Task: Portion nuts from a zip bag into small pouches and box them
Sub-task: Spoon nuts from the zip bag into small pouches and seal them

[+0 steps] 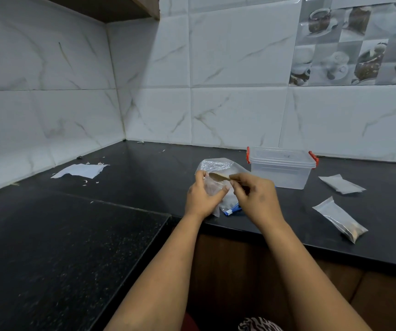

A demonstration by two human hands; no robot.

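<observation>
left hand [200,199] is gripping a small clear pouch [212,187]; right hand [255,195] is pinching a spoon [218,176] at its mouth, over the zip bag [216,164].

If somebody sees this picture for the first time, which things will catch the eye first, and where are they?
First come the two hands at the centre: the left hand holds a small clear pouch, and the right hand holds a wooden spoon at its mouth. Just behind stands a clear box with red clips, lid on. Two pouches lie on the black counter to the right.
</observation>
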